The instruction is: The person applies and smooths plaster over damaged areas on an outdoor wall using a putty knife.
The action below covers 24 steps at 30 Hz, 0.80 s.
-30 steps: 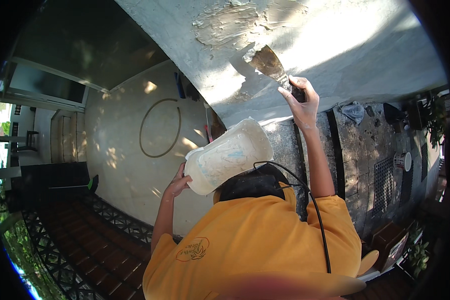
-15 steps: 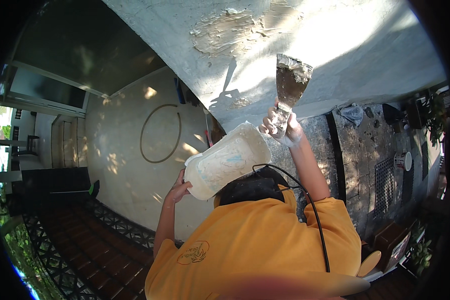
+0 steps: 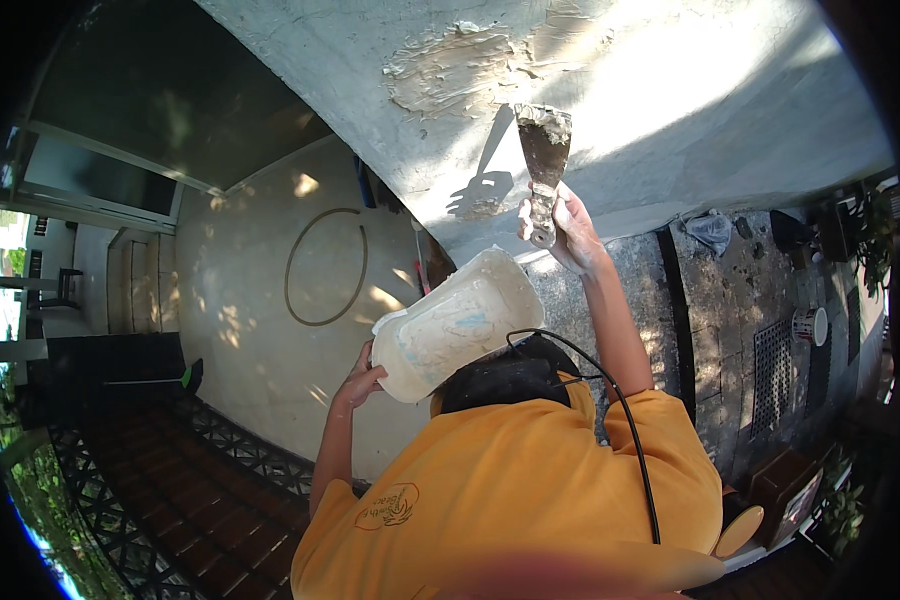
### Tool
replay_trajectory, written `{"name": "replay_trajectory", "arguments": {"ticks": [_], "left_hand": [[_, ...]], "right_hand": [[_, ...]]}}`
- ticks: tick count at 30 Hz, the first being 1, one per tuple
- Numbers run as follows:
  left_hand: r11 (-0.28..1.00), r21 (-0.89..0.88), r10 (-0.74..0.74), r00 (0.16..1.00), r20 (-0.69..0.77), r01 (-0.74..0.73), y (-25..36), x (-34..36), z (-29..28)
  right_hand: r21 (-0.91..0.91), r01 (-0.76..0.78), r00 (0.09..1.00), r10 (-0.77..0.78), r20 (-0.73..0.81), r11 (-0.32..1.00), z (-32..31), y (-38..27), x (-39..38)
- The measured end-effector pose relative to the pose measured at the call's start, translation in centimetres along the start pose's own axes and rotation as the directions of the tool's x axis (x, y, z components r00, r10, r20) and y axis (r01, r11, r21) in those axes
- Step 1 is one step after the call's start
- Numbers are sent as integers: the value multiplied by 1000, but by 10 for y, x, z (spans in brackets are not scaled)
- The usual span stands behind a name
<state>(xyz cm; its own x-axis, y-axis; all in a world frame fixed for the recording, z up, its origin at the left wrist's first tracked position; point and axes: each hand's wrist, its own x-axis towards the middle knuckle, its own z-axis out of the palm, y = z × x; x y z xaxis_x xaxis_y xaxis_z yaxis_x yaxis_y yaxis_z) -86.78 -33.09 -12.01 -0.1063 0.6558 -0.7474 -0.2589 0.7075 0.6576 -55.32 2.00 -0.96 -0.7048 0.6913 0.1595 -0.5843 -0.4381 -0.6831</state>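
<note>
Off-white plastic is forming the tub (image 3: pixel 408 384) that my left hand (image 3: pixel 358 385) is gripping by its left end, the thumb pressing on the near side and the other fingers mostly hiding behind it. The tub is leaning with its hollow showing, and whitish paste (image 3: pixel 460 335) with faint blue streaks is coating its inside.

Above and to the right of the tub, my right hand (image 3: pixel 575 235) is closing around the handle of a scraper (image 3: pixel 544 155), fingers curling about it. The blade is pointing away from the tub, and paste is clinging along its broad edge.

Farther above the tub, a pale wall (image 3: pixel 660 150) is catching bright sun, and a rough patch (image 3: pixel 440 75) of spread paste is covering part of it. A shadow (image 3: pixel 485 188) of my hand and the scraper is falling on the wall above the tub. Whether the blade is touching the wall, I cannot tell.

Left of the tub, a hose (image 3: pixel 288 285) is lying looped on the floor (image 3: pixel 240 360). Well to the tub's right, a white bucket (image 3: pixel 806 327) is standing. Below the tub, my yellow shirt (image 3: pixel 530 490) is filling the view.
</note>
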Motion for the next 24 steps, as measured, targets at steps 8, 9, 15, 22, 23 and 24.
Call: {"name": "replay_trajectory", "arguments": {"ticks": [8, 9, 15, 22, 23, 24], "left_hand": [[1000, 16, -11, 1000, -24, 12, -3, 0, -2], [1000, 8, -14, 1000, -28, 15, -3, 0, -2], [999, 35, -38, 998, -43, 40, -5, -1, -1], [999, 5, -35, 997, -64, 36, -4, -12, 5], [999, 7, -43, 996, -73, 43, -1, -15, 7], [999, 10, -50, 995, -82, 51, 0, -18, 8]], "right_hand": [[47, 8, 992, -14, 129, 999, -12, -3, 15], [45, 11, 992, -17, 126, 999, -15, -1, 18], [79, 3, 986, -16, 167, 997, -26, 10, 34], [117, -2, 986, -18, 164, 993, -37, 19, 46], [115, -1, 986, -18, 165, 993, -38, 20, 48], [117, 12, 987, -30, 156, 993, -39, 22, 49]]}}
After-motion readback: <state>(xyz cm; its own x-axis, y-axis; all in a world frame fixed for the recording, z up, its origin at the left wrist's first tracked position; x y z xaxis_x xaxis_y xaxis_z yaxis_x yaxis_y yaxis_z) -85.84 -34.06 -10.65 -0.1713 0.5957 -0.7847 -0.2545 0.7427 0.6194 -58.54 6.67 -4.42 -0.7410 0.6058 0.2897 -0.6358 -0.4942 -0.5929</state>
